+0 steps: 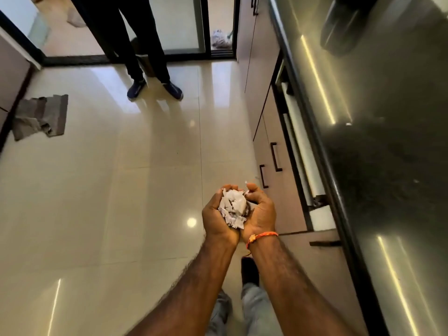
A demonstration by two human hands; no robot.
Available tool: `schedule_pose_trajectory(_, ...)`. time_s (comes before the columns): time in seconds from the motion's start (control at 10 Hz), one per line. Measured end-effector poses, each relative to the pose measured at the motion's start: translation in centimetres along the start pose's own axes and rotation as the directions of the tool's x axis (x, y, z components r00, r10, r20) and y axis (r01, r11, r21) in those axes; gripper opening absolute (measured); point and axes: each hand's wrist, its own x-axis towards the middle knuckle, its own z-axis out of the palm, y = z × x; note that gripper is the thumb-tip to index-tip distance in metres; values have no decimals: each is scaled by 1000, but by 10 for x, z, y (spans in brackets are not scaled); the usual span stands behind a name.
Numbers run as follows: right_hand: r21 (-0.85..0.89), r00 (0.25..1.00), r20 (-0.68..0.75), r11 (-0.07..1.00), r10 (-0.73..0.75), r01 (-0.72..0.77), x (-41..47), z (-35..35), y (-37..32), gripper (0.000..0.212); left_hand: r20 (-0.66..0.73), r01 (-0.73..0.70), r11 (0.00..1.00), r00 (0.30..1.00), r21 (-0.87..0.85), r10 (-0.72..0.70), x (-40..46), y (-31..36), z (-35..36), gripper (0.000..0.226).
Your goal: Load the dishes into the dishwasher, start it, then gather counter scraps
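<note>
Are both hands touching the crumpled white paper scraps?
Touching: the head view shows the left hand and right hand cupped together round the crumpled white paper scraps.

Bystander [135,44] cropped above thighs.

arms: bare, hairy | right wrist: orange thread band [262,236] | trousers [252,309]: light grey

A home kitchen, seen from above. A long dark polished counter [388,166] runs down the right side, with brown cabinets [278,190] and black handles [276,157] beneath it. The floor [121,190] is glossy cream tile reflecting ceiling lights. A grey cloth [40,116] lies on it at left. Glass sliding doors [179,23] stand at the far end.
</note>
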Motion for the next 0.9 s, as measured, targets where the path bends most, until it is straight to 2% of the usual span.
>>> schedule_pose_trajectory(0.1,-3,999,33,1000,27,-26,58,-12,22,14,-57,34,999,998,-42,-36,61,-18,-31,33)
schedule_pose_trajectory(0.2,-42,1000,-1,999,30,-30,130,-37,47,15,-111,106,992,987,-61,-112,128,-37,-63,35)
schedule_pose_trajectory(0.3,-101,996,-83,994,34,-43,203,-64,77,23,-163,144,986,974,-85,-157,193,-56,-102,52)
schedule_pose_trajectory(0.4,-136,987,-147,987,60,-81,264,-88,111,13,-249,153,980,951,-126,-181,252,-76,-145,51)
schedule_pose_trajectory(0.5,-163,962,-238,970,137,-179,322,-115,145,27,-301,157,970,931,-187,-208,306,-98,-191,39)
schedule_pose_trajectory(0.6,-247,945,-254,930,208,-271,362,-139,167,48,-352,217,968,903,-125,-248,343,-108,-228,45)
schedule_pose_trajectory(0.7,-377,930,-336,883,151,-280,378,-144,170,44,-438,238,965,883,107,-169,356,-105,-244,45)
schedule_pose_trajectory(0.8,-530,925,-377,809,45,-255,385,-138,171,42,-494,221,943,867,247,-74,351,-93,-239,41)
schedule_pose_trajectory(0.9,-621,931,-364,745,0,-243,367,-126,163,42,-495,227,923,868,310,-47,337,-77,-222,49)
